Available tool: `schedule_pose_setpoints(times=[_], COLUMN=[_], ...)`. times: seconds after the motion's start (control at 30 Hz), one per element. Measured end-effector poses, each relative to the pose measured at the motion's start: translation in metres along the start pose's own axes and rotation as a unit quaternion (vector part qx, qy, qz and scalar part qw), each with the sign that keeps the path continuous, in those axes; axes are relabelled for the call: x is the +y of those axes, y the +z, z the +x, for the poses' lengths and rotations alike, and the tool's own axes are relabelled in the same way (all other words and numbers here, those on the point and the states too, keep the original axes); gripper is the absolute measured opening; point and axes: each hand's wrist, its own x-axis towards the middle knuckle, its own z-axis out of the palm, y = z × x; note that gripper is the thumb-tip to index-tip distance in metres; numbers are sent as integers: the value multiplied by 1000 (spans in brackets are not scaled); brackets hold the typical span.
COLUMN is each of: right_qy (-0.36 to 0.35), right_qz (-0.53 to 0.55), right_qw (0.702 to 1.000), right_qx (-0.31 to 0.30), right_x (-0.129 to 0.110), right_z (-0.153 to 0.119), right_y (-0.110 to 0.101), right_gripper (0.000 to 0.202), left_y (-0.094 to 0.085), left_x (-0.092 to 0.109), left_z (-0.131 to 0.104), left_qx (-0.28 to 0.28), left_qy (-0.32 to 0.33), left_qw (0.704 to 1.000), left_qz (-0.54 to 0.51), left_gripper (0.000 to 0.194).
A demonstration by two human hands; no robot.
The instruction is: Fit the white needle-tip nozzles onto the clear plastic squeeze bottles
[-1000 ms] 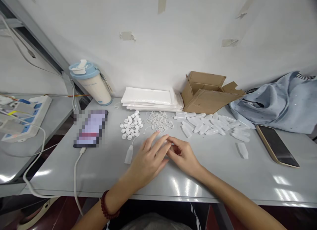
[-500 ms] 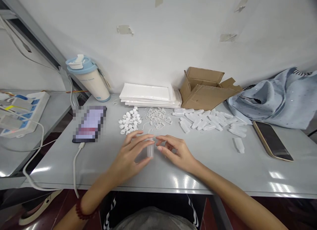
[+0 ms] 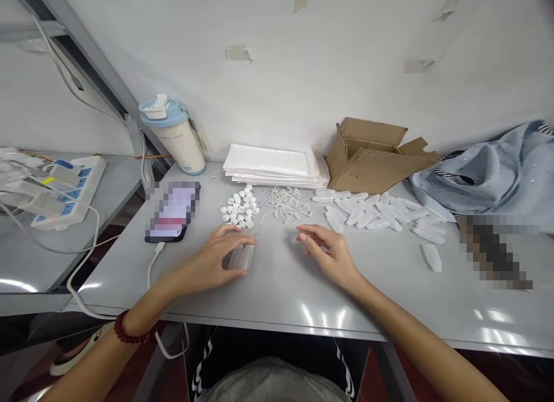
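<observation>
My left hand [image 3: 220, 258] is curved around small translucent plastic bottles [image 3: 241, 256], gripping them upright between thumb and fingers on the table. They look like two side by side, though the fingers cover part of them. To the right, my right hand [image 3: 326, 251] hovers over the table with loosely bent fingers and nothing visible in it. Beyond my left hand lies a heap of small white caps [image 3: 239, 207]. Thin white loops of cord [image 3: 288, 205] form a tangled pile beside them. More flattened translucent bottles [image 3: 376, 211] are spread out at the right.
White padded envelopes [image 3: 268, 160] are stacked near the wall, beside an open cardboard box [image 3: 372, 165]. A tumbler [image 3: 177, 139] and a charging phone [image 3: 173, 210] stand at the left. A blue cloth bag [image 3: 485, 171] and another phone [image 3: 497, 255] are at the right.
My hands have moved apart. The left one has shifted left with the bottles, while the right has drawn away from them. The camera view has turned slightly left.
</observation>
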Motion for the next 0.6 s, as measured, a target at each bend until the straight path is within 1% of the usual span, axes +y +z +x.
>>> schedule_pose_setpoints(times=[0.1, 0.27, 0.43, 0.53, 0.6], right_qy=[0, 15, 32, 25, 3], right_qz=[-12, -17, -5, -25, -58], right_qw=[1000, 997, 995, 994, 992], right_qx=[19, 68, 93, 104, 113], right_x=[1, 3, 3, 4, 7], right_z=[2, 7, 9, 12, 15], right_y=[-2, -11, -17, -21, -25], right_gripper=[27, 26, 27, 25, 23], left_y=[2, 4, 2, -1, -3], left_x=[-3, -6, -10, -2, 9], left_z=[-1, -4, -9, -8, -2], left_qx=[1, 5, 13, 22, 53], left_qy=[14, 26, 31, 19, -9], left_qw=[1000, 999, 998, 999, 999], left_qz=[14, 39, 50, 32, 3], left_gripper=[40, 38, 38, 45, 49])
